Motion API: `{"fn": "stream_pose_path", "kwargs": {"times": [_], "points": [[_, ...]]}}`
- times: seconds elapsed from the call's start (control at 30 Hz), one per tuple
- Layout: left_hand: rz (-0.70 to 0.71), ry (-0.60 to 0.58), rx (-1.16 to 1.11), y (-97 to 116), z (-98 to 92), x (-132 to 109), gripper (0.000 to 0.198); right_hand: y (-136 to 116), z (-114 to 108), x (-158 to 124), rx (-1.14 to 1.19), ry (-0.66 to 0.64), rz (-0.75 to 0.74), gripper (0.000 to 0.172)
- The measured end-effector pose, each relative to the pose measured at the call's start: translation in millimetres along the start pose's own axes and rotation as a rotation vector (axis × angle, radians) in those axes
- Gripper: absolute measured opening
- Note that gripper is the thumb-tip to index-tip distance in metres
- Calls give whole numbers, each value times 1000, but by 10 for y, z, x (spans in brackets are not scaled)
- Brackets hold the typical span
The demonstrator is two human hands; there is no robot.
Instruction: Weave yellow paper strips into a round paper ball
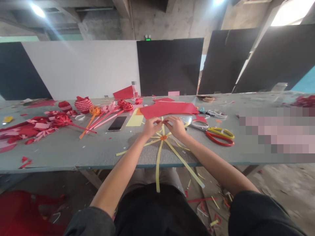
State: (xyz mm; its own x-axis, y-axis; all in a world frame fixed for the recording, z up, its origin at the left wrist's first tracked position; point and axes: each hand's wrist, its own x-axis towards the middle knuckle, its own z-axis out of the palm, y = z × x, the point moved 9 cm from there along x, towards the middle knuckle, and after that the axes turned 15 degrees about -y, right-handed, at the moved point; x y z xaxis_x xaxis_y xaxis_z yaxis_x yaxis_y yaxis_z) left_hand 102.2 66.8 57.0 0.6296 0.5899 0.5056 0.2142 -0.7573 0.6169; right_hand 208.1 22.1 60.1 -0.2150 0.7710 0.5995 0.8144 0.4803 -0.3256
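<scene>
Several yellow paper strips (158,167) fan out like spokes from a small orange disc (163,138) on the table before me. Two of the strips hang over the table's front edge. My left hand (152,126) and my right hand (175,126) meet just beyond the disc, fingertips pinched together at the far end of one strip. Fingers hide the exact spot they grip. To the right of my right hand lie scissors with red and yellow handles (220,136).
Red paper sheets (169,109) lie behind my hands. A phone (117,124) and a yellow sheet (135,119) are to the left, beyond them paper flowers (62,120) and a striped red ball (83,104). More scissors (216,113) lie right. A blurred patch covers the far right.
</scene>
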Motion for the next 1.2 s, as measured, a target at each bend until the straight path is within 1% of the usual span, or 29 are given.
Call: {"fn": "stream_pose_path", "kwargs": {"times": [0.1, 0.17, 0.3, 0.37, 0.43, 0.5, 0.53, 0.63, 0.7, 0.77, 0.83, 0.87, 0.93, 0.97, 1.03, 1.07, 1.1, 1.2], "points": [[-80, 29, -246, -122, 9, 5, 16, -91, -64, -19, -100, 52, 1, 15], [-145, 96, -363, -232, -30, -12, 15, -159, -106, -35, -134, 78, -28, 18], [-291, 281, -446, -483, -221, -98, 14, -194, -194, -73, -81, 103, -92, 22], [-336, 340, -494, -575, -292, -132, 15, -149, -242, -92, -26, 139, -90, 20], [-350, 381, -528, -618, -348, -153, 15, -100, -254, -99, 23, 166, -80, 18], [-346, 420, -486, -615, -439, -179, 17, -83, -214, -91, 57, 155, -92, 19], [-339, 441, -418, -594, -516, -199, 17, -87, -185, -85, 64, 143, -104, 19], [-336, 461, -54, -476, -832, -291, 19, -107, -127, -80, 59, 125, -137, 20], [-392, 404, 215, -418, -1041, -387, 23, -118, -124, -88, 47, 136, -153, 21], [-473, 324, 404, -382, -1223, -552, 33, -123, -133, -99, 38, 151, -164, 23], [-544, 231, 551, -301, -1340, -791, 45, -120, -129, -103, 33, 150, -163, 25], [-569, 164, 616, -243, -1352, -926, 43, -117, -121, -104, 33, 144, -158, 25], [-643, -41, 712, -150, -1266, -1222, 27, -111, -94, -104, 42, 120, -146, 26], [-678, -196, 718, -127, -1153, -1375, 21, -109, -77, -103, 51, 105, -138, 26], [-721, -441, 729, -45, -934, -1659, 22, -107, -44, -103, 69, 77, -124, 26], [-733, -482, 764, 17, -881, -1755, 21, -107, -29, -103, 74, 64, -119, 26], [-747, -493, 789, 70, -850, -1819, 19, -107, -16, -103, 77, 53, -113, 26], [-777, -512, 789, 145, -774, -1870, 12, -104, 9, -102, 75, 31, -106, 25]]}}
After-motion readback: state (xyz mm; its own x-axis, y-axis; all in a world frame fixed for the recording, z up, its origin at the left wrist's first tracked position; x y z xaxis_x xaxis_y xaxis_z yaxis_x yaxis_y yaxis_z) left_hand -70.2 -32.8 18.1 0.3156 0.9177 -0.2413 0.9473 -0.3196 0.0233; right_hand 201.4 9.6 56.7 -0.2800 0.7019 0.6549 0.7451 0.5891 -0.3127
